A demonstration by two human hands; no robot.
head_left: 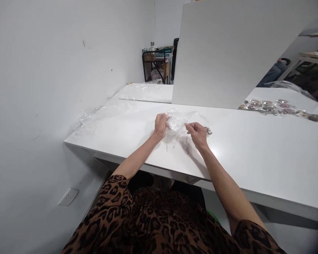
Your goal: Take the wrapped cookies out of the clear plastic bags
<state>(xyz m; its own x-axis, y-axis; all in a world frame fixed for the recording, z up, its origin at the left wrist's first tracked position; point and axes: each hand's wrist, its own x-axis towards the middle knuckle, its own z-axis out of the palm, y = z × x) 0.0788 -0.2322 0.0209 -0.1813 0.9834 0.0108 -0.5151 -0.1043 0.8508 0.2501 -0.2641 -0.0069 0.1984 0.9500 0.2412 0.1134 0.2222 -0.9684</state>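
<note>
A clear, crinkled plastic bag (177,122) is stretched between my two hands, just above the white table. My left hand (161,125) is closed on its left side. At its right side my right hand (196,133) pinches the plastic between thumb and fingers. A small dark, shiny item (208,132) lies just beyond my right hand and is partly hidden by it; its kind cannot be made out. Faint marks show on the table below the bag.
Loose clear plastic (86,118) lies along the wall on the left. A large grey-white panel (214,53) stands at the table's back. Several wrapped brownish and pink pieces (282,107) lie at the back right. A shelf (157,61) with boxes stands beyond. The table (254,151) extends right.
</note>
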